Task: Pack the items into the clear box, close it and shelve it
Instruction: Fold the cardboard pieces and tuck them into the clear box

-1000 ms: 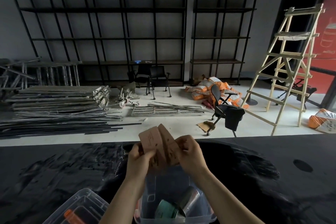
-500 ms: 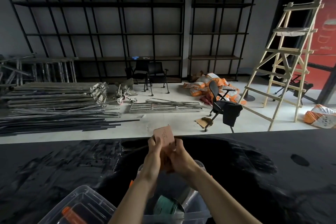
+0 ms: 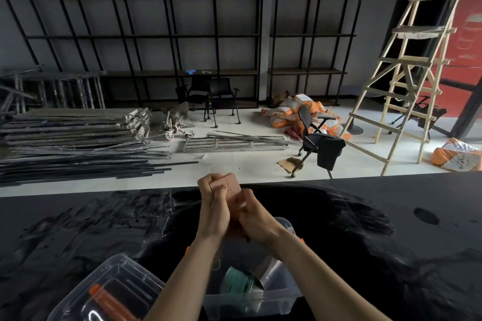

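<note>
A thin pinkish-brown paper card [image 3: 229, 187] is being pinched by the left hand [image 3: 212, 206] and right hand [image 3: 254, 219], fingers closed on it, above the clear plastic box [image 3: 284, 294]. If squeezed loosely, it could be dropped onto the near black table [image 3: 391, 242].

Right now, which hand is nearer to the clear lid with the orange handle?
Left. The left hand is up and right of the lid; the right hand is farther right, above the clear box.
</note>
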`<state>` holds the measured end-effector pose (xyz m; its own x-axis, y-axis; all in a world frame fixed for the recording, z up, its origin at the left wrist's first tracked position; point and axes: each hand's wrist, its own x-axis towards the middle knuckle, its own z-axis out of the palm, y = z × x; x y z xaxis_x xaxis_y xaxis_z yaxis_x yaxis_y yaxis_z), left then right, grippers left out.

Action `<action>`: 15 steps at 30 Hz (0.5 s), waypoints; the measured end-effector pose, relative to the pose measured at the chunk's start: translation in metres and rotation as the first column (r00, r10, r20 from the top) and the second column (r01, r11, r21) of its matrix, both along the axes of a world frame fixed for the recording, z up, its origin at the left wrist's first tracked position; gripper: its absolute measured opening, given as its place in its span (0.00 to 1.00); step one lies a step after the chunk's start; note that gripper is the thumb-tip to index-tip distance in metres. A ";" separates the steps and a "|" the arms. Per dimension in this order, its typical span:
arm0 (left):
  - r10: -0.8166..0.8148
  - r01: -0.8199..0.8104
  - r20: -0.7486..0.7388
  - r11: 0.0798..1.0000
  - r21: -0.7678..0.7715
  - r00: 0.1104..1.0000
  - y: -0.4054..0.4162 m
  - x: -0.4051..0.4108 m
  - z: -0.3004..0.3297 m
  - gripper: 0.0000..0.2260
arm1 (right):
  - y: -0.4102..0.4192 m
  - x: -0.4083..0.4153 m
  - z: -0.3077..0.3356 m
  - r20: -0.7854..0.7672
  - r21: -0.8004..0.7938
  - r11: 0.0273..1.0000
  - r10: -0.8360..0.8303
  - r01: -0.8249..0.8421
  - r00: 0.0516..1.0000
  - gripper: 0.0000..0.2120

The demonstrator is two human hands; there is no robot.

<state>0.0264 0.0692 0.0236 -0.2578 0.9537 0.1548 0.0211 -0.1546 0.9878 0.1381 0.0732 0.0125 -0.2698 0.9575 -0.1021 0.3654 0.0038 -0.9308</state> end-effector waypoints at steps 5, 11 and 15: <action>-0.150 0.087 -0.547 0.986 -0.139 0.824 0.001 -0.045 -0.018 0.15 | 0.000 0.021 0.005 0.307 -0.015 0.996 0.085 -0.084 0.948 0.21; -0.214 0.170 -0.937 0.970 -0.172 0.276 -0.018 -0.052 -0.032 0.16 | -0.014 0.021 -0.010 0.593 0.081 0.954 0.186 -0.287 0.783 0.21; -0.093 0.092 -0.993 0.991 -0.099 -0.075 -0.027 -0.043 -0.036 0.21 | -0.015 0.023 -0.032 0.590 0.153 0.974 0.046 -0.167 0.806 0.18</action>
